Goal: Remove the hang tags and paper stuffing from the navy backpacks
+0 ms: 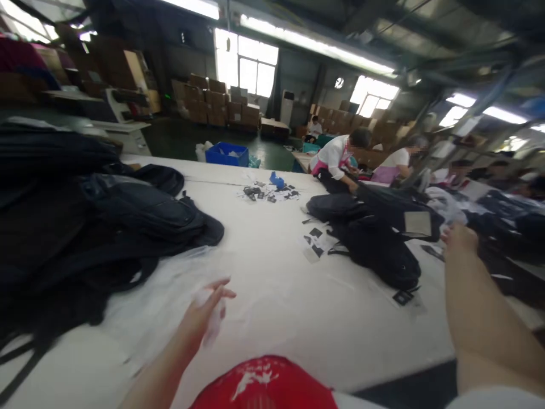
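My left hand is over the near left part of the table, its fingers partly bent around a crumpled piece of thin clear plastic. Beside it a heap of clear plastic bags lies against a pile of dark backpacks. Stretched far out to the right, my right hand grips a whitish plastic bag, blurred and bunched up. Just left of that hand lie more dark backpacks, one with a pale square patch.
The long white table carries scattered tags with a blue object, and a few dark cards. A blue bin stands beyond the far edge. A co-worker leans over the backpacks; others sit further right.
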The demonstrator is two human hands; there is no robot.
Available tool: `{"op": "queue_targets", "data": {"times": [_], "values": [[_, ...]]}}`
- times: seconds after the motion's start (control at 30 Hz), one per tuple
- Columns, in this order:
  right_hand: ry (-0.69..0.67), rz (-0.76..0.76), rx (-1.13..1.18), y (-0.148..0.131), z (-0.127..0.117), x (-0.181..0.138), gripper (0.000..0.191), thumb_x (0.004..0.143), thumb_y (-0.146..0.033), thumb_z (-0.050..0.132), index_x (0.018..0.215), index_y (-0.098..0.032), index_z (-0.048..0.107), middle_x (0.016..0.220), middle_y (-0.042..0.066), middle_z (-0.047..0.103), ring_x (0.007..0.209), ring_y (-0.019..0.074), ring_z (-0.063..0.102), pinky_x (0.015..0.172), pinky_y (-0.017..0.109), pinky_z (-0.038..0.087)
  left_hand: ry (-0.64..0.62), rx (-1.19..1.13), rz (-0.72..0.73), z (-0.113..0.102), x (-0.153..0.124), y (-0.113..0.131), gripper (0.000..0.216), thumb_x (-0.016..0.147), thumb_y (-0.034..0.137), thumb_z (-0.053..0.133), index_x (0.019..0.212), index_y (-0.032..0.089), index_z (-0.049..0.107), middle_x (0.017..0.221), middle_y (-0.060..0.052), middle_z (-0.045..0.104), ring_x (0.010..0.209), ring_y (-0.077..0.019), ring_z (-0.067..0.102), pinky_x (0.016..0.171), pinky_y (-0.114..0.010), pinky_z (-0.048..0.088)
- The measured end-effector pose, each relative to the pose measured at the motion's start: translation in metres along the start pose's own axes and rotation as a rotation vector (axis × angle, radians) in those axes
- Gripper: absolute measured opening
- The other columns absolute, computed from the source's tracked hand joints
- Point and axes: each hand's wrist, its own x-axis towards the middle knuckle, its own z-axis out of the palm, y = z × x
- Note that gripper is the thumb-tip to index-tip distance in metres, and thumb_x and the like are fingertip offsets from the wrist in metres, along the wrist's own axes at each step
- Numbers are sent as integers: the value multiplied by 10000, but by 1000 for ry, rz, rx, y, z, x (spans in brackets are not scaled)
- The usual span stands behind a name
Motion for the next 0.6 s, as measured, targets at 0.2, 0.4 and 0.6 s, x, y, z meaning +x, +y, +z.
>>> {"op": "queue_targets", "data": {"times": [0.2, 0.4, 0.6], "values": [[-525, 448, 108, 62, 103, -161, 314, 723, -407, 680, 903, -150, 673, 946, 129, 696, 711, 165, 633, 634, 305, 454, -469, -372, -351, 9, 25, -27, 747, 820, 738, 327, 1141, 103, 556, 984, -148, 675, 565, -136, 575, 492, -238, 403], [-1302, 203, 167, 14, 167, -336, 339, 725, -453, 686, 942, -195, 722, 1029, 76, 703, 906, 200, 637, 803, 313, 492, -699, -228, -440, 31, 7, -48, 878, 746, 842, 267, 1006, 87, 632, 832, -126, 694, 554, -150, 572, 488, -251, 387], [-1399, 323, 218, -2, 196, -390, 302, 794, -452, 586, 769, -176, 709, 627, 9, 665, 590, 157, 589, 612, 278, 477, -589, -65, -406, 26, -18, -50, 546, 664, 618, 644, 801, 95, 717, 627, -42, 626, 528, -125, 535, 481, -233, 384]]}}
